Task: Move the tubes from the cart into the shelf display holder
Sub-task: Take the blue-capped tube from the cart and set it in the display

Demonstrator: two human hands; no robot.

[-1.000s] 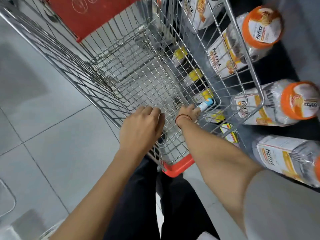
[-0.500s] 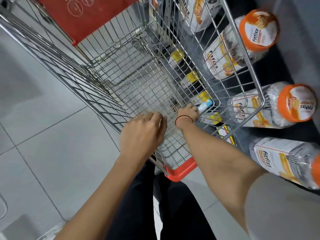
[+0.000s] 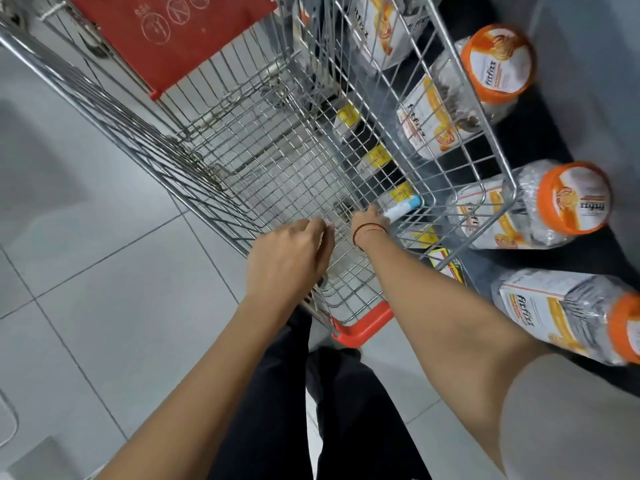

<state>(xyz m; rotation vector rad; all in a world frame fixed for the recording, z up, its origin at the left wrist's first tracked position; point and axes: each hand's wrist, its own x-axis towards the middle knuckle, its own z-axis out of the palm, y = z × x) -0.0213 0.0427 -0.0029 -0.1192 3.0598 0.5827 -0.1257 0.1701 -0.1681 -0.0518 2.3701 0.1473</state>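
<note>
A wire shopping cart [image 3: 242, 157] with a red child-seat flap fills the upper middle. My right hand [image 3: 369, 221] reaches deep into its near right corner and is closed on a white tube with a blue cap [image 3: 403, 207] that lies on the cart floor. My left hand [image 3: 289, 258] hangs over the cart's near rim, fingers curled and touching the wire, with nothing in it. The shelf display holder is out of sight.
Clear jars with orange lids [image 3: 573, 199] lie on a dark shelf to the right of the cart. Yellow price tags [image 3: 346, 116] line the shelf edge behind the wire. Grey floor tiles [image 3: 104, 271] lie to the left. My dark trousers are below.
My right hand has pushed a little further into the cart corner around the tube. The left hand has loosened on the rim. The view has tilted slightly.
</note>
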